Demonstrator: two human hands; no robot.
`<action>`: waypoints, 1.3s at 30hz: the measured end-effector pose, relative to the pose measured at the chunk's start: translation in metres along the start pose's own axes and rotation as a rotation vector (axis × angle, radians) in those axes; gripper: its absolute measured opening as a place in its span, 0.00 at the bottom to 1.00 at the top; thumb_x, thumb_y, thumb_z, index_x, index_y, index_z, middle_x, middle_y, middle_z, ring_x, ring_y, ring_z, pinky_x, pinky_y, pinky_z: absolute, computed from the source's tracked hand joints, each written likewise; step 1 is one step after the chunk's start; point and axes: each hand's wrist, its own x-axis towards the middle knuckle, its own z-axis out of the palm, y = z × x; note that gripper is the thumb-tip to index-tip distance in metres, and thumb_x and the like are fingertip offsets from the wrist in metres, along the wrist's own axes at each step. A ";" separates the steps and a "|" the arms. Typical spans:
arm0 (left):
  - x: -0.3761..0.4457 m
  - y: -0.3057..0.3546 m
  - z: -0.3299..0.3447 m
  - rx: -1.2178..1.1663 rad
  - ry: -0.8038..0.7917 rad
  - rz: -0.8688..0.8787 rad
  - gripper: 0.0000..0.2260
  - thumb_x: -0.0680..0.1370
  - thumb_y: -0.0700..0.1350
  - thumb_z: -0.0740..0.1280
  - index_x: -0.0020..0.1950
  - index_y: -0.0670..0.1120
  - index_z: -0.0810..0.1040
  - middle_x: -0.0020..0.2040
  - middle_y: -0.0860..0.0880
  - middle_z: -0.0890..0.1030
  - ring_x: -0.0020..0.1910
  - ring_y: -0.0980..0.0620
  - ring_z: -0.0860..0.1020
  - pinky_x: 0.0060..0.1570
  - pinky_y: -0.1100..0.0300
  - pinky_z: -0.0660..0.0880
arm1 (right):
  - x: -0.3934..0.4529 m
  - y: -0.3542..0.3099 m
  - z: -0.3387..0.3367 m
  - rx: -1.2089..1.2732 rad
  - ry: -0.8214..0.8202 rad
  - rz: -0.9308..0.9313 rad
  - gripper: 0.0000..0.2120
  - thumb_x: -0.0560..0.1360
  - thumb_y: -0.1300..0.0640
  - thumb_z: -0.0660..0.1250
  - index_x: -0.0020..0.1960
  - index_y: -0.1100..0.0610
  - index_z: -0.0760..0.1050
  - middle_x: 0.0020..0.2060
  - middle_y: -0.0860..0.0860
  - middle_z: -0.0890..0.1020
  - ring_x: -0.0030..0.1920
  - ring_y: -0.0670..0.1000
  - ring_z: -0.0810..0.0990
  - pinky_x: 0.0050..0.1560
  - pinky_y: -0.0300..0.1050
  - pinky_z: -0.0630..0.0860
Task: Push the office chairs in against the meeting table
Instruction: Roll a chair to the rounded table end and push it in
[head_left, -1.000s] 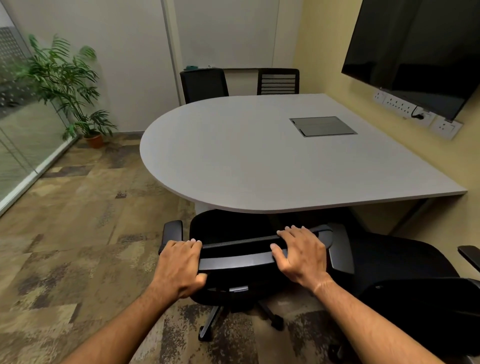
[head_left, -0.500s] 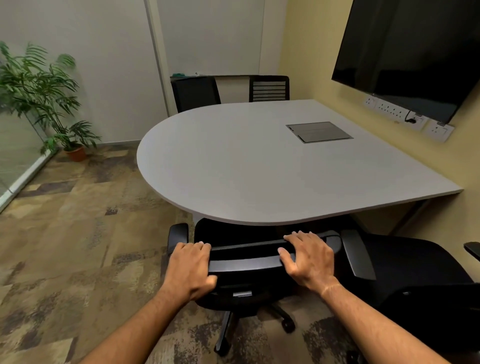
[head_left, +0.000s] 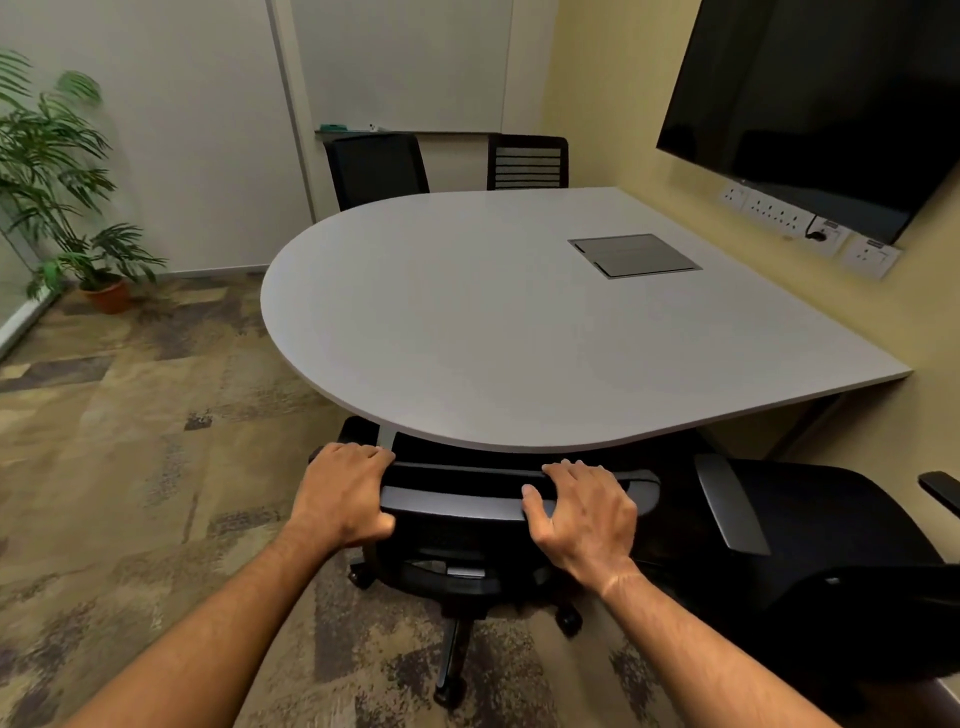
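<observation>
— Both hands on it: my left hand (head_left: 345, 496) grips the left end of the top rail of the office chair (head_left: 470, 525), fingers curled over the front and thumb tucked under; my right hand (head_left: 582, 514) holds the rail further right, fingers over the top edge, thumb along the near face.

— What's different from a second ago?

— A second ago the whole seat and both armrests showed in front of the meeting table (head_left: 519, 332). Now the seat has gone under the curved edge; only the backrest, the base and a bit of the left armrest stick out. The rail sits just short of the table's rim.

— So that one's done?

— Nearly, I'd judge. Little travel remains before the back meets the edge, so I'd ease off rather than shove.

— And the rest?

— A second chair (head_left: 810, 545) at my right stands angled and well clear of the table, so that looks like the next job. Two far chairs (head_left: 376, 166) already seem tucked in across the table.
</observation>
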 end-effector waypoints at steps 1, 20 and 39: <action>0.001 0.000 0.000 -0.002 -0.001 0.005 0.29 0.58 0.58 0.62 0.57 0.50 0.80 0.48 0.52 0.83 0.48 0.48 0.80 0.55 0.54 0.73 | 0.001 0.000 0.000 -0.003 0.004 -0.002 0.24 0.72 0.38 0.58 0.49 0.53 0.84 0.41 0.49 0.85 0.44 0.52 0.83 0.46 0.48 0.79; -0.008 0.029 0.001 -0.025 -0.003 -0.034 0.15 0.61 0.58 0.60 0.42 0.50 0.72 0.35 0.53 0.72 0.37 0.51 0.71 0.48 0.54 0.70 | 0.013 0.029 -0.006 0.025 -0.026 -0.036 0.27 0.71 0.37 0.56 0.53 0.52 0.84 0.50 0.52 0.86 0.53 0.54 0.83 0.53 0.51 0.79; -0.015 0.011 0.000 0.021 -0.020 -0.024 0.18 0.61 0.59 0.62 0.44 0.49 0.75 0.38 0.51 0.78 0.40 0.48 0.76 0.49 0.53 0.71 | -0.003 0.007 -0.003 -0.014 -0.073 -0.012 0.27 0.72 0.38 0.55 0.55 0.54 0.83 0.52 0.55 0.85 0.56 0.56 0.82 0.61 0.54 0.75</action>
